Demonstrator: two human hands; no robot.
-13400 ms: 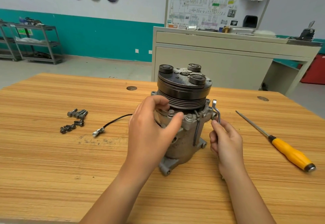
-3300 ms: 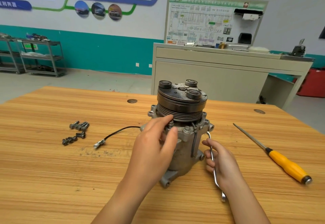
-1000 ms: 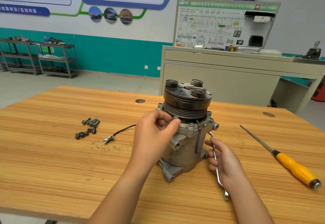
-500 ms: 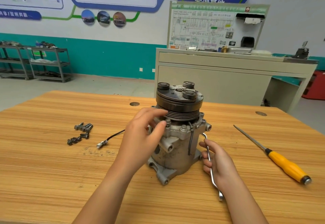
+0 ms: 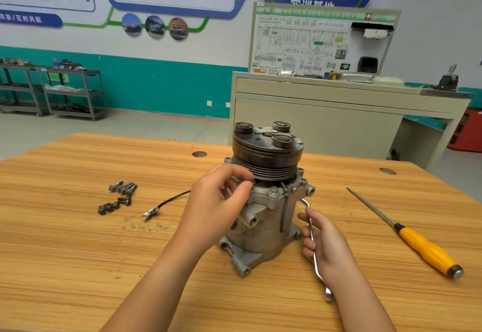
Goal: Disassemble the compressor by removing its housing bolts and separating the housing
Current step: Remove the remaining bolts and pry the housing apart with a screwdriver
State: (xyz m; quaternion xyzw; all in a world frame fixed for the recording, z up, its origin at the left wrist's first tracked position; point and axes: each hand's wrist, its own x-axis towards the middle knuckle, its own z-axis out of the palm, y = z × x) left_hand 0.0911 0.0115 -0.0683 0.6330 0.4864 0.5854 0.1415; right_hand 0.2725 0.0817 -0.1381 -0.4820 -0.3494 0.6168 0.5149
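Note:
The grey compressor [image 5: 263,230] stands upright on the wooden table [image 5: 78,266], its dark grooved pulley on top. My left hand [image 5: 219,201] reaches its upper flange from the left; thumb and forefinger pinch a bolt head just under the pulley. A second bolt head [image 5: 273,190] shows on the flange to the right. My right hand [image 5: 326,245] grips a bent metal wrench [image 5: 317,264] beside the housing's right side. The wrench's lower end rests on the table, its upper end is near the flange.
Several removed bolts [image 5: 118,197] lie in a loose group on the table at left. The compressor's black wire with a white plug [image 5: 156,210] trails left. A yellow-handled screwdriver [image 5: 417,240] lies at right. A beige cabinet [image 5: 326,118] stands behind the table.
My left fingers have closed onto the flange bolt, where half a second ago they were spread over the pulley edge. The right hand still holds the wrench, lowered from the flange since 13 seconds ago.

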